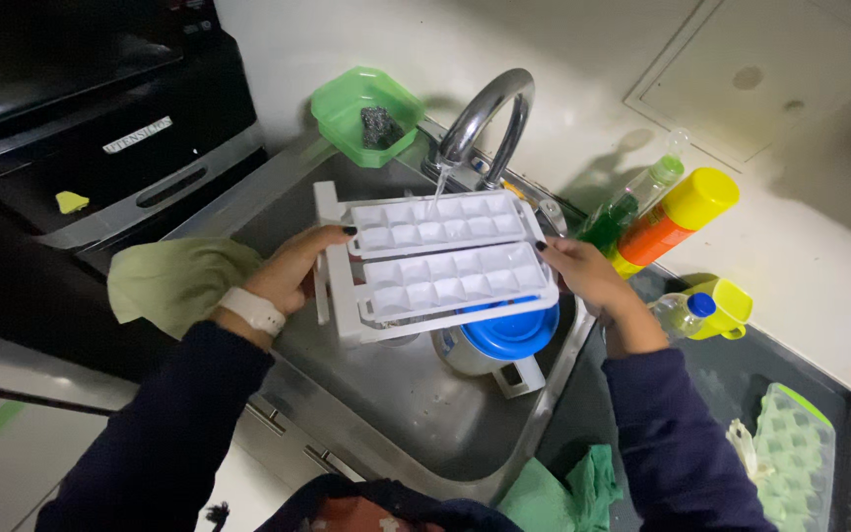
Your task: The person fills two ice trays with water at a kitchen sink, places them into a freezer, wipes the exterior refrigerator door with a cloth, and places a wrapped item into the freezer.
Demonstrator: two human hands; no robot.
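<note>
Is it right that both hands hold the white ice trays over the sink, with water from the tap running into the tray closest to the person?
Not quite. In the head view, the left hand and right hand do hold the white ice trays over the sink, but the water from the tap runs into the tray farthest from the person, next to the tap, not the closest one.

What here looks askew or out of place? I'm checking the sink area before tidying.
The white ice tray rack, held by the left hand and right hand, sits tilted over the sink under the running tap. A green cloth hangs over the sink's edge.
</note>
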